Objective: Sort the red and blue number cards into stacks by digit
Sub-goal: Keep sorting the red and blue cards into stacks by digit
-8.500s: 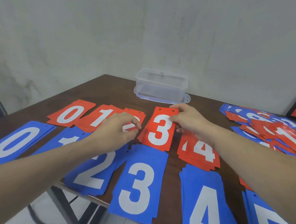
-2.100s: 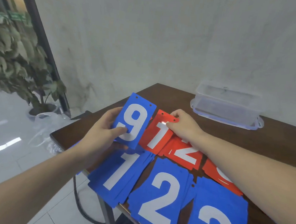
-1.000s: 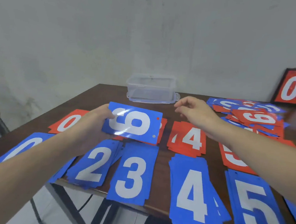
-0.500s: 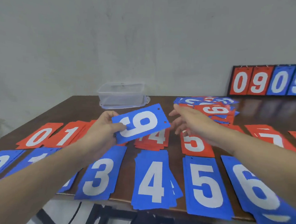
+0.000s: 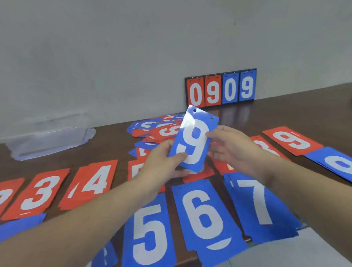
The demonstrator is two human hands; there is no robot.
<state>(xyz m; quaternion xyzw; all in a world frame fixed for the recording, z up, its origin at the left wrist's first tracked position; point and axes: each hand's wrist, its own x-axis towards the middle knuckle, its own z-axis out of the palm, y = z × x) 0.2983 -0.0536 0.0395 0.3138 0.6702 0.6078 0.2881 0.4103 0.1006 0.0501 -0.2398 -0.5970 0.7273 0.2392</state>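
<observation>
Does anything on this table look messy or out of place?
Yes. Behind the blue 9 card that the left hand holds lies a jumbled heap of mixed cards, red and blue overlapping at odd angles, unlike the tidy rows of stacks nearer the person.

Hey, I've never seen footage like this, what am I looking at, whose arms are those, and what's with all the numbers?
One picture, from a camera worn on a person's head, looking down at their own bare hands. The left hand grips a blue 9 card; the right hand touches its edge. On the brown table lie red and blue number cards in rows by digit, an unsorted heap, a blurred clear plastic container, and a flip scoreboard showing 0909.
</observation>
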